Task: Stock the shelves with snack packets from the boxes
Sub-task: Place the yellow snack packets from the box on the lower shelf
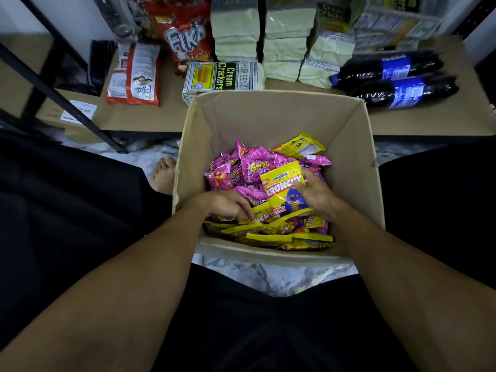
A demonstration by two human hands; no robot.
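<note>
The left hand [228,204] pinches a flat yellow packet [261,216] at the near side of the cardboard box [268,116]. Just right of it, the right hand [315,193] grips an upright Crunchy packet [284,189] above the pink packets [241,170]. Open room shows above the heap, and the box's far wall stands by the shelf [150,116] edge.

I see matt cardboard on the box [268,116], glossy crinkled plastic film on the snack packets [257,167], shiny plastic bottles [402,92] — smooth matt board for the shelf [150,116], polished marbled floor [281,277].
</note>
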